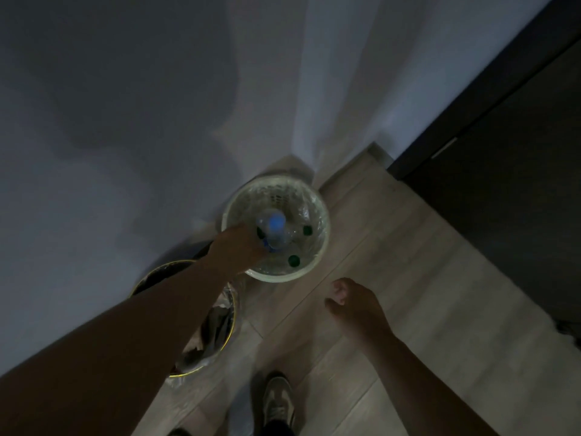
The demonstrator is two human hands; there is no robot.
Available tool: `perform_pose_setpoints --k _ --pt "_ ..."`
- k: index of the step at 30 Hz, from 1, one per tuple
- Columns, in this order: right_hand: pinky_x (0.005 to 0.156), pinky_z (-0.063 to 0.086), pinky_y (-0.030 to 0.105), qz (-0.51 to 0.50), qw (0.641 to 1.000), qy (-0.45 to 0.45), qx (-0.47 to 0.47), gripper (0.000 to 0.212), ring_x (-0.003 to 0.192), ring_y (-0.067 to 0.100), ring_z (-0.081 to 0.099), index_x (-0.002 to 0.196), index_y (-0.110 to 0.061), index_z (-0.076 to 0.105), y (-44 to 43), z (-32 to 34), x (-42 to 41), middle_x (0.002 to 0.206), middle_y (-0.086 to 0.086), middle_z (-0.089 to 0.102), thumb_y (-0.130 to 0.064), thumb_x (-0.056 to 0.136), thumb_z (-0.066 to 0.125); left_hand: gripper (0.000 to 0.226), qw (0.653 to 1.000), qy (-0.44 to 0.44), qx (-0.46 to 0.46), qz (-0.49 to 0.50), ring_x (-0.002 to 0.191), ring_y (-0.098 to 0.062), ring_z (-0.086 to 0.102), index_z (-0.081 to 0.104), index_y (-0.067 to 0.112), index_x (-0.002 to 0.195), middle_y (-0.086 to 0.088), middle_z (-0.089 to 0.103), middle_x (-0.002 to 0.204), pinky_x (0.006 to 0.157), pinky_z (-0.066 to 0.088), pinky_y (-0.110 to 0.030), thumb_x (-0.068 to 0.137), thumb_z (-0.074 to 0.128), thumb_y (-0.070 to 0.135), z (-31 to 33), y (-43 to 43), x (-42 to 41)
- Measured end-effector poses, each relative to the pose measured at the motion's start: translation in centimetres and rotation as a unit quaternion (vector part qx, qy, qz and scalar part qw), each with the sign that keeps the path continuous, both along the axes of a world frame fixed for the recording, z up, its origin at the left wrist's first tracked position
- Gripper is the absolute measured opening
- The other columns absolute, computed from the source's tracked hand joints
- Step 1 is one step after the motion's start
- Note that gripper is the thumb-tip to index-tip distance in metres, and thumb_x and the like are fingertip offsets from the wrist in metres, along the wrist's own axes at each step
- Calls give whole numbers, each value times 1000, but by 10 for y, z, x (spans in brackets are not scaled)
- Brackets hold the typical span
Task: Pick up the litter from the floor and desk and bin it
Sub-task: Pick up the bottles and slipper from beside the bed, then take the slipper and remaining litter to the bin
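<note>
A yellow-rimmed bin [231,322] sits under the left forearm. The left grip [239,250] curls round a blue-capped bottle [275,228], holding it over the pale lined bin [325,215] by the wall. The right grip [355,303] hangs loosely curled and holds nothing, above the floor [408,262].

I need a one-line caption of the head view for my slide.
Left hand holds a blue-capped plastic bottle over the pale round bin; right hand hangs empty above the floor.
</note>
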State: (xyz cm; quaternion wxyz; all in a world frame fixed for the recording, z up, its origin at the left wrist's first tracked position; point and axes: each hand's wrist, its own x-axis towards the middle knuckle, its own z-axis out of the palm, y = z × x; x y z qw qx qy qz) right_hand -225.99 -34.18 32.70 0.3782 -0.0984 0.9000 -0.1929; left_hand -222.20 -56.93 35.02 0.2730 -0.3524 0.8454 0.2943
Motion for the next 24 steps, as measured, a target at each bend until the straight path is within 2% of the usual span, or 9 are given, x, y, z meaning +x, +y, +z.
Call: perform_pose_setpoints --k 2,4,6,8,12,14,17,21,24 --pt "91 49 26 5 1000 0 -1 43 110 13 58 129 -17 55 -2 10 0 122 0 63 -27 88 62 26 999 -10 -2 -38 105 -25 53 59 7 109 -8 58 104 76 42 -25 92 57 27 10 2 12" --pt "93 48 27 18 1000 4 0 44 113 15 58 131 -16 54 -5 24 -1 124 1 62 -27 89 62 40 998 -12 -14 -54 114 -23 55 55 10 121 -7 59 120 89 45 -28 88 61 33 21 -1 25" --pt "94 48 27 35 999 6 5 45 115 15 56 132 -16 52 -9 42 -1 126 1 60 -27 90 61 43 996 -20 -31 -77 114 -23 56 55 13 123 -6 60 124 97 46 -34 88 60 37 43 -3 37" --pt "95 47 28 63 998 17 9 45 116 16 55 132 -16 52 -14 68 1 126 1 59 -28 90 60 45 993 -25 -49 -108 123 -22 51 51 16 130 -3 54 132 102 41 -32 91 56 37 72 -6 50" --pt "85 41 22 160 985 60 9 42 115 16 54 130 -17 51 -24 137 8 124 1 58 -30 91 58 47 981 3 -94 -170 119 -18 51 45 20 133 -3 54 125 93 39 -24 91 53 39 146 -10 82" --pt "81 39 23 202 976 85 7 39 114 17 55 127 -17 52 -29 177 13 119 2 59 -29 90 58 45 981 7 -104 -163 114 -19 54 48 20 128 -2 55 120 87 40 -25 90 54 43 187 -12 98" --pt "88 42 24 254 961 112 -11 44 115 15 55 128 -20 52 -41 239 22 122 -1 58 -31 87 62 43 982 7 -123 -143 110 -22 55 52 17 121 -4 57 116 86 43 -27 89 54 46 248 -14 127" --pt "88 41 23 328 933 143 -42 46 116 15 55 128 -23 54 -73 318 42 122 -4 61 -31 84 65 50 985 29 -140 -93 115 -21 53 48 18 131 -4 54 126 97 43 -32 90 55 46 318 -25 182" --pt "85 41 26 383 904 177 -64 37 113 20 56 119 -21 56 -103 375 70 117 -2 61 -30 85 63 52 981 54 -177 -50 119 -18 51 44 22 136 -1 52 131 99 40 -27 91 53 45 366 -32 232"
